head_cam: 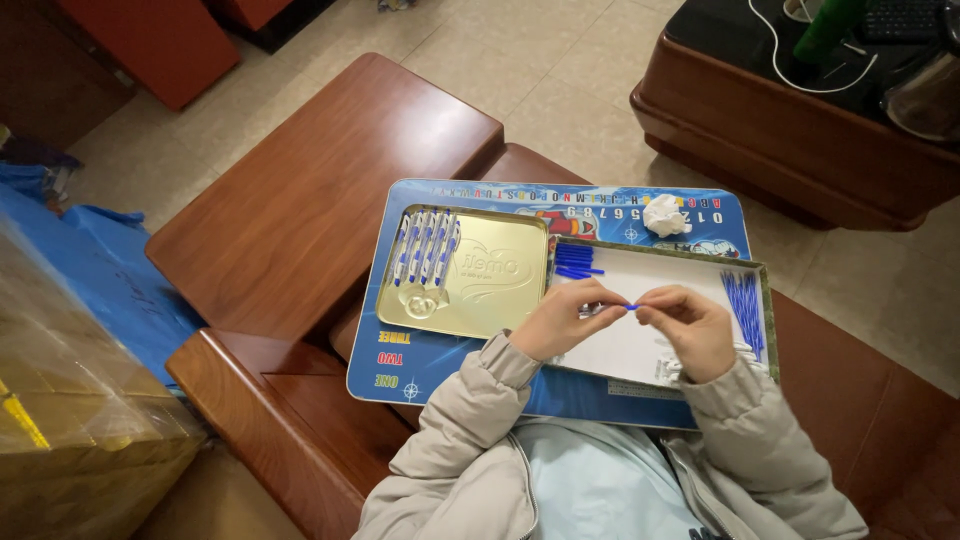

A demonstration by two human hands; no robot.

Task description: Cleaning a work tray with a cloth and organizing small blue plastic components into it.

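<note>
- We see a small blue pen part, short and thin, lying level between our two hands; the fingertips pinch it at both ends, so only its blue middle shows.
- We see a small silvery piece just left of it, at the left fingers; too small to tell what it is.
- We see it all held above the white floor of the shallow tray, near the tray's middle.
- We see a bunch of short blue pieces in the tray's upper left corner, lying side by side.
- We see long thin blue refills in a loose bundle along the tray's right wall, lengthways.
</note>
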